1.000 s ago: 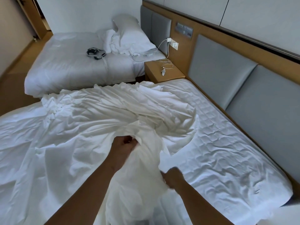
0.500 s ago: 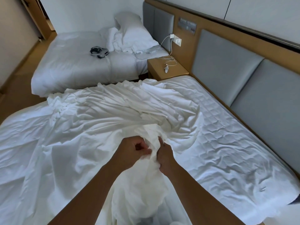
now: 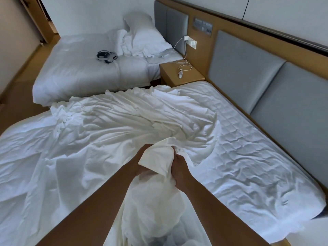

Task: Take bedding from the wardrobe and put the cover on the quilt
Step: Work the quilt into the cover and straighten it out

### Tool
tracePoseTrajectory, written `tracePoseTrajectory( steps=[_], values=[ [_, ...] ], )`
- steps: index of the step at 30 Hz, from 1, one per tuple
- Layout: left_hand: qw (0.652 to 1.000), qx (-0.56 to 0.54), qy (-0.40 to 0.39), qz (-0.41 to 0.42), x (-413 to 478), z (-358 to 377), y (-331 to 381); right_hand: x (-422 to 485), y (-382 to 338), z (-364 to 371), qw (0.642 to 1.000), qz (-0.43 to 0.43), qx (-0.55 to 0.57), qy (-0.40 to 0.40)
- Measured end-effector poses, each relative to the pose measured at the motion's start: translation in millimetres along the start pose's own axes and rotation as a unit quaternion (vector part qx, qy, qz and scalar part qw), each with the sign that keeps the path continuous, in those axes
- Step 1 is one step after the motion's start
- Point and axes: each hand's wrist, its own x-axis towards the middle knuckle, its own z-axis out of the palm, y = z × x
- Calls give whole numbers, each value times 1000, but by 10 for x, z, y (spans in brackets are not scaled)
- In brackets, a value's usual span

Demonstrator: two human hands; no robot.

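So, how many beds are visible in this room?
2. The near bed lies partly under the crumpled white cover. The far bed stands behind it, past the wooden nightstand. More could be outside the view.

Far bed (image 3: 76, 75): far left, white bedding.
Pillow (image 3: 143, 31): propped at the far bed's head end.
Headset (image 3: 106, 56): dark, lying on the far bed.
Nightstand (image 3: 193, 80): wooden, between the two beds.
Charger (image 3: 186, 38): plugged into the wall socket (image 3: 193, 43); white cable (image 3: 177, 46) trails onto the nightstand.
Headboard panels (image 3: 243, 68): grey padded, right.

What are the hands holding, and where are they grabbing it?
Both the left hand and right hand grip the crumpled white cloth cover at a bunched fold.
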Motion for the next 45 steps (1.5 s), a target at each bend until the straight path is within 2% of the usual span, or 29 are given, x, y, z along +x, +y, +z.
tracePoseTrajectory(
  steps=[4, 6, 7, 9, 10, 11, 12, 14, 15, 17, 18, 21, 26, 28, 31, 35, 36, 38, 40, 41, 45],
  values=[
    [997, -66, 4, 37, -6, 3, -5, 15, -26, -51, 1000, -1, 16, 16],
    [997, -73, 11, 34, 28, -61, -32, 26, 19, -165, 996, -4, -42, 73],
    [995, -92, 15, 26, 45, -106, -63, 48, 90, -271, 987, -13, -111, 116],
    [992, -124, 3, 6, 71, -187, -146, 97, 270, -493, 931, -6, -320, 175],
    [993, -117, -12, -2, 61, -200, -165, 117, 347, -561, 892, 2, -418, 174],
    [995, -101, -19, -3, 62, -193, -205, 146, 379, -587, 872, -6, -463, 158],
    [996, -91, -18, -3, 62, -173, -228, 171, 372, -577, 889, -31, -438, 127],
    [997, -80, 4, -11, 98, -130, -238, 159, 237, -463, 977, -42, -205, 40],
    [998, -61, 12, -13, 124, -104, -225, 114, 129, -407, 996, -12, -87, -24],
    [1000, -12, 18, -17, 157, -47, -184, 37, -82, -307, 983, 72, 11, -170],
    [999, 23, 20, -12, 166, -22, -166, 13, -150, -268, 975, 96, 22, -198],
    [993, 111, 38, 12, 188, 60, -152, -62, -262, -166, 981, 79, 24, -175],
    [996, 32, 83, -21, 335, -83, -158, -21, -159, -190, 985, 124, 114, -50],
    [988, 76, 130, -24, 394, -175, -226, -8, -179, -146, 991, 83, 83, -57],
    [960, 224, 167, -22, 396, -122, -362, -10, -144, -88, 996, 57, 30, -58],
    [949, 205, 240, -8, 305, 93, -303, 27, -85, -108, 995, 67, 51, -57],
    [948, 213, 235, -19, 279, 110, -287, 35, -93, -132, 994, 73, 62, -57],
    [969, 186, 157, -45, 186, 141, -287, 39, -118, -166, 994, 63, 65, -59],
    [993, 55, 53, -93, 53, 174, -260, 7, -117, -161, 995, 58, 43, -66],
    [994, 11, 27, -106, 17, 187, -254, -11, -108, -130, 996, 59, 26, -64],
    [998, -1, 25, -60, -14, 237, -203, -29, -66, -37, 999, 7, -37, -36]
  ],
)
